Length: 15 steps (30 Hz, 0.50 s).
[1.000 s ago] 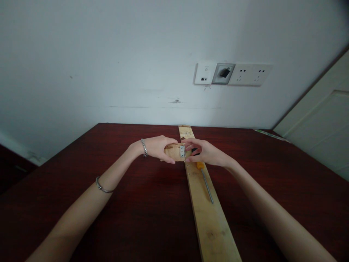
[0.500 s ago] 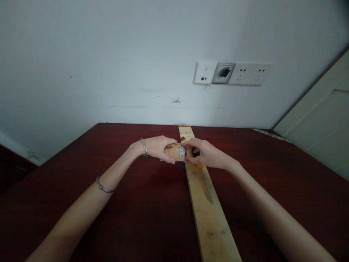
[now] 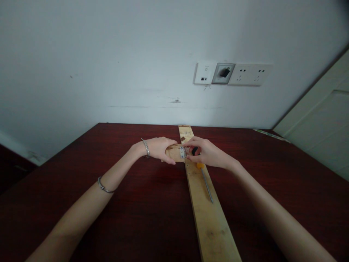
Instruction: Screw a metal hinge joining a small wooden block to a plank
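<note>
My left hand (image 3: 160,148) grips a short wooden block (image 3: 173,153) from its left side, with thumb and fingers around it. On the block's right end sits a small silver metal hinge (image 3: 182,152). The thumb and fingertips of my right hand (image 3: 204,153) close on the hinge's right edge; its other leaf is partly hidden. Both meet over a long pale wooden plank (image 3: 211,218) lying lengthwise on the table. A screwdriver (image 3: 207,185) with a yellow and black handle rests on the plank, its handle partly beneath my right hand.
The dark red table (image 3: 131,218) reaches back to a pale wall (image 3: 136,65). Sockets and a black plug (image 3: 225,72) are on that wall. A thin patterned strip (image 3: 271,135) lies at the back right, near a white door-like panel (image 3: 321,109).
The block and hinge have shifted very slightly to the right and toward me, with my left hand. The plank and screwdriver stay in place.
</note>
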Available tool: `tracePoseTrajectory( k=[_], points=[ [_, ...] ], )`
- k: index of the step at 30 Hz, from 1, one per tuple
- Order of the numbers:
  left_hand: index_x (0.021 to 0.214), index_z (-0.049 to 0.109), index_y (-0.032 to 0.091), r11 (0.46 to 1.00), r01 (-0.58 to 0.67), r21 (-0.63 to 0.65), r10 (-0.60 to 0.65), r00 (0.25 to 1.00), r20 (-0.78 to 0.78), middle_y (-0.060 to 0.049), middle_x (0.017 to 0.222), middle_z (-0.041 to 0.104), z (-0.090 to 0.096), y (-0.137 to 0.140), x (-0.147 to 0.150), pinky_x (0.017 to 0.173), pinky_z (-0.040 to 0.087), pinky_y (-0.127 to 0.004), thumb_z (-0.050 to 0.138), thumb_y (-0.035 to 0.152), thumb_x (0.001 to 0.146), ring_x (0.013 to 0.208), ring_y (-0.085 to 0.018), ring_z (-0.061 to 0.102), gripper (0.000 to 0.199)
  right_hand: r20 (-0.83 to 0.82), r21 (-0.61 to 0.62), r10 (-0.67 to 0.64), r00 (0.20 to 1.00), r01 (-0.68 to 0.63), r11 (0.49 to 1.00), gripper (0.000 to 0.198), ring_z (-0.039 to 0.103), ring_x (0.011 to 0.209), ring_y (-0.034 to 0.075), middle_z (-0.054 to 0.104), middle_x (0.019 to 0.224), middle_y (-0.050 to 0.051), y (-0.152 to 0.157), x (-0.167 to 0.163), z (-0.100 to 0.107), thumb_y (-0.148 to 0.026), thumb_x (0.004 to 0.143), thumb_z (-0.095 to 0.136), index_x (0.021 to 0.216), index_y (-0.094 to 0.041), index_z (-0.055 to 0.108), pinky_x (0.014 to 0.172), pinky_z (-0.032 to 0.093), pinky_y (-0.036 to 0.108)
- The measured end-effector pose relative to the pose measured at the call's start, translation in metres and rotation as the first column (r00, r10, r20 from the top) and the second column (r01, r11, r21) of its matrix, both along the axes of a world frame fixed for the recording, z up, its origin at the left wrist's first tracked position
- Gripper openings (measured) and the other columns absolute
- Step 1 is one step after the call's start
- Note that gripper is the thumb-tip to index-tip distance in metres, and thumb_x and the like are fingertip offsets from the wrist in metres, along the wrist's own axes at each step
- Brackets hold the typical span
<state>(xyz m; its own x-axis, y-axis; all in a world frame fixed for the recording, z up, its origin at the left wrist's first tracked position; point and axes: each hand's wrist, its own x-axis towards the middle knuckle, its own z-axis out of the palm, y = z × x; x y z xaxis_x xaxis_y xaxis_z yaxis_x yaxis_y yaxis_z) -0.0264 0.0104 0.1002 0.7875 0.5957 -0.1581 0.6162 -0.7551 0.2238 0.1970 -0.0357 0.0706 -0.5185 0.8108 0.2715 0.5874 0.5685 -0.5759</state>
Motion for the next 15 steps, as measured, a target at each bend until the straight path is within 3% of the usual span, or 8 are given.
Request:
tracePoseTrajectory(
  k=[4,8,10,15],
  points=[
    [0.105,0.057,0.017,1.000,-0.002,0.015,0.002,1.000,-0.023,-0.007,0.096,0.066,-0.002,0.001,0.000,0.064,0.041,-0.025,0.069,0.057,0.067,0.078,-0.018,0.061,0.057,-0.143,-0.220,-0.040,0.989,0.007,0.976,0.042,0.064,0.072,0.013,0.067,0.086,0.006,0.002,0.000,-0.003,-0.018,0.070,0.068,0.112,-0.012,0.066,0.067,0.054,0.028],
    [0.112,0.056,0.018,1.000,0.000,0.030,0.001,1.000,-0.028,-0.008,0.103,0.067,-0.009,0.005,0.001,0.069,0.043,-0.027,0.068,0.061,0.066,0.084,-0.020,0.062,0.065,-0.246,-0.573,-0.194,0.950,0.020,0.820,0.048,0.061,0.053,0.009,0.067,0.067,0.001,0.002,-0.006,-0.002,-0.015,0.069,0.069,0.116,-0.008,0.062,0.054,0.055,0.022],
    [0.112,0.056,0.018,1.000,0.006,0.029,-0.005,0.999,-0.035,-0.008,0.103,0.067,-0.011,0.006,0.001,0.070,0.043,-0.027,0.068,0.061,0.066,0.083,-0.020,0.062,0.064,-0.268,-0.615,-0.270,0.925,0.051,0.787,0.042,0.061,0.052,0.008,0.067,0.065,0.000,0.002,-0.009,-0.002,-0.015,0.068,0.071,0.109,-0.008,0.066,0.051,0.055,0.019],
    [0.110,0.058,0.018,0.999,0.020,0.025,-0.019,0.999,-0.031,-0.007,0.099,0.067,-0.011,0.005,0.002,0.068,0.043,-0.026,0.068,0.058,0.067,0.081,-0.019,0.062,0.060,-0.280,-0.563,-0.350,0.894,0.143,0.814,0.032,0.061,0.050,0.006,0.066,0.078,0.002,0.004,-0.012,-0.006,-0.012,0.069,0.070,0.100,-0.008,0.069,0.043,0.054,0.016]
  ],
)
